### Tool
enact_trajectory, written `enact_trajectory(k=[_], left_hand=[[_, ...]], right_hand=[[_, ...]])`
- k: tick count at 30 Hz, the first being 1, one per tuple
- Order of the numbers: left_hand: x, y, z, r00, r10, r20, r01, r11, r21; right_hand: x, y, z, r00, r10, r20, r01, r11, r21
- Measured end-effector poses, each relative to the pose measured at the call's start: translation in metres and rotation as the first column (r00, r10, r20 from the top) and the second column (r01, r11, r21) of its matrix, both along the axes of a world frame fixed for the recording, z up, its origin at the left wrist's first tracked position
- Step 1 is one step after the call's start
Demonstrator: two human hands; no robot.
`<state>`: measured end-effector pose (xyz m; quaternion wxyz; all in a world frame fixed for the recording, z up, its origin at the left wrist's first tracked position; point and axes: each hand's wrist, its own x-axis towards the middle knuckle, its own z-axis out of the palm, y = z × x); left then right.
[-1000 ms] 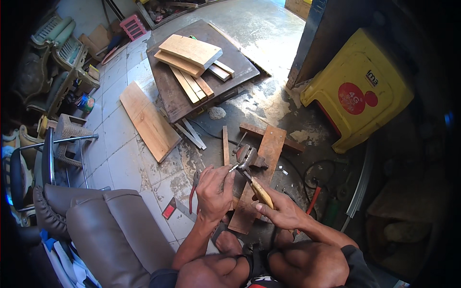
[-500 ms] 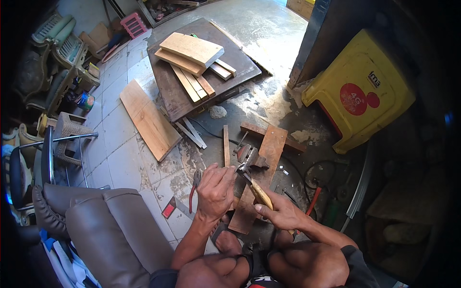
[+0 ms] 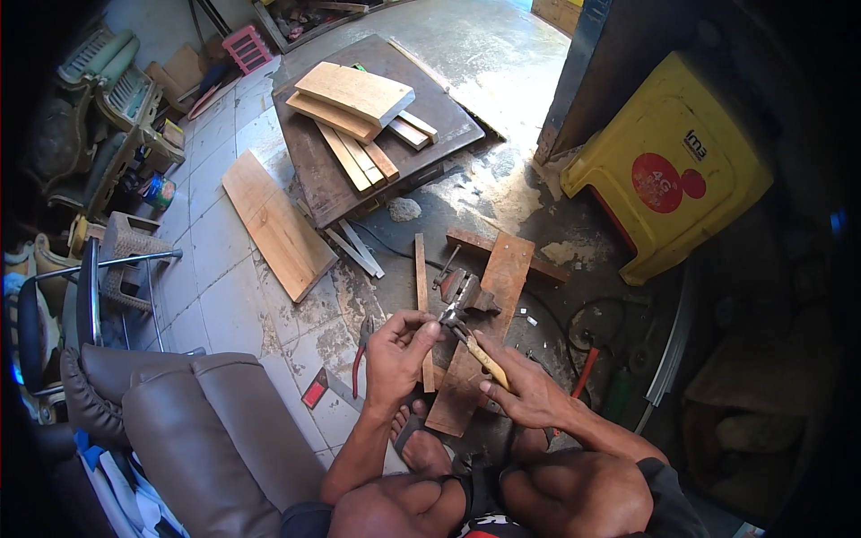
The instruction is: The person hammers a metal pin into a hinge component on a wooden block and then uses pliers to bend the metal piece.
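Observation:
My right hand (image 3: 529, 387) is closed around the yellow wooden handle of a hammer (image 3: 487, 361), its metal head at the near end of a small vise (image 3: 466, 291). Beside that head, my left hand (image 3: 399, 354) is closed in a pinch, thumb against fingers. Whatever lies between those fingertips is too small to make out. The vise sits on a brown wooden board (image 3: 509, 262) that rests across a darker wooden block (image 3: 549, 272). Left of the vise lies a thin wooden strip (image 3: 421, 287).
Red-handled pliers (image 3: 360, 363) and a try square with a red handle (image 3: 316, 389) lie by my left forearm. A wide plank (image 3: 276, 224) leans at a low table (image 3: 327, 179) bearing stacked boards (image 3: 354, 90). A yellow plastic stool (image 3: 691, 117) stands right; a brown sofa (image 3: 211, 421) is left.
My left hand has turned from back-up to thumb side showing, its fingertips now pinched beside the hammer head. My right hand keeps its hold on the handle.

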<state>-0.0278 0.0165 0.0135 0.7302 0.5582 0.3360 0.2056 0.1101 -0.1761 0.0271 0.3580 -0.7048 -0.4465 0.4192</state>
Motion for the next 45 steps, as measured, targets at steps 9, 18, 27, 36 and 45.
enact_trajectory(k=[9, 18, 27, 36, 45], left_hand=[[-0.003, 0.002, -0.007, 0.991, 0.085, 0.102, -0.082, 0.996, -0.035], [-0.008, 0.004, -0.001, 0.997, 0.072, 0.031, -0.073, 0.997, 0.013], [-0.012, 0.007, 0.000, 1.000, 0.028, 0.000, -0.027, 0.987, 0.159], [-0.015, 0.011, 0.008, 0.997, 0.015, -0.076, 0.004, 0.972, 0.234], [-0.015, 0.014, 0.008, 0.999, 0.024, -0.049, -0.016, 0.987, 0.162]], right_hand=[[0.005, -0.001, 0.010, 0.991, 0.069, 0.116, -0.062, 0.996, -0.062], [0.012, 0.005, 0.016, 0.850, 0.174, 0.496, -0.144, 0.985, -0.100], [0.021, 0.009, 0.024, 0.615, 0.209, 0.760, -0.204, 0.974, -0.103], [0.024, 0.012, 0.028, 0.567, 0.227, 0.792, -0.254, 0.963, -0.094], [0.033, 0.018, 0.035, 0.567, 0.285, 0.773, -0.281, 0.949, -0.143]])
